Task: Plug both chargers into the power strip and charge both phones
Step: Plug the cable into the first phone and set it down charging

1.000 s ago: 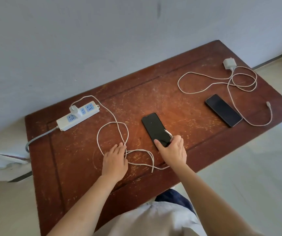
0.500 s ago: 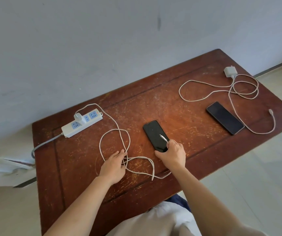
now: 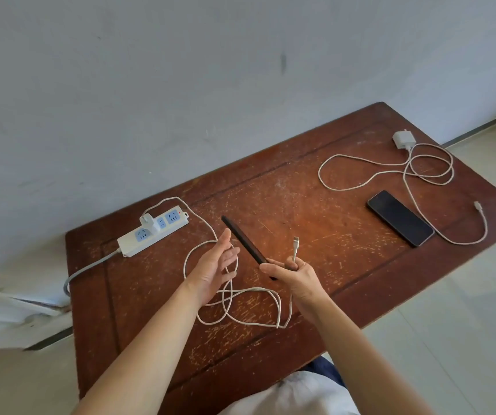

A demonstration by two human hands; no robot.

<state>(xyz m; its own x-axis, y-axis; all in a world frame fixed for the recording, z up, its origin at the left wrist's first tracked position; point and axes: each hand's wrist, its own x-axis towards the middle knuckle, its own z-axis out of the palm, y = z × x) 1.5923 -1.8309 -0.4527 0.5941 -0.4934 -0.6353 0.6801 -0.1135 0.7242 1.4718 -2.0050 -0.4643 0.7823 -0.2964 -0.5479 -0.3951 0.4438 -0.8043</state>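
Pinching the near end of the first phone (image 3: 245,244) and the cable connector (image 3: 295,245) together, the fingers of the right hand (image 3: 296,275) were clamped on both at once, the phone raised edge-on off the table (image 3: 315,223) and the connector tip poking up beside it. The left hand (image 3: 216,266) hung just beside the phone with fingers spread apart and palm turned toward it, gripping nothing. Below them the first cable (image 3: 240,298) trailed in loose loops back to the first charger (image 3: 147,221), already seated in the power strip (image 3: 153,233). Well apart on the right lay the second phone (image 3: 400,217) flat and dark, with the second charger (image 3: 402,139) and its coiled cable (image 3: 429,169) unplugged.

The step in hand appeared to be joining the first phone to its lead. The next move likely called for the left hand to take the phone so the right could free the connector and line it up with the port at the near edge.
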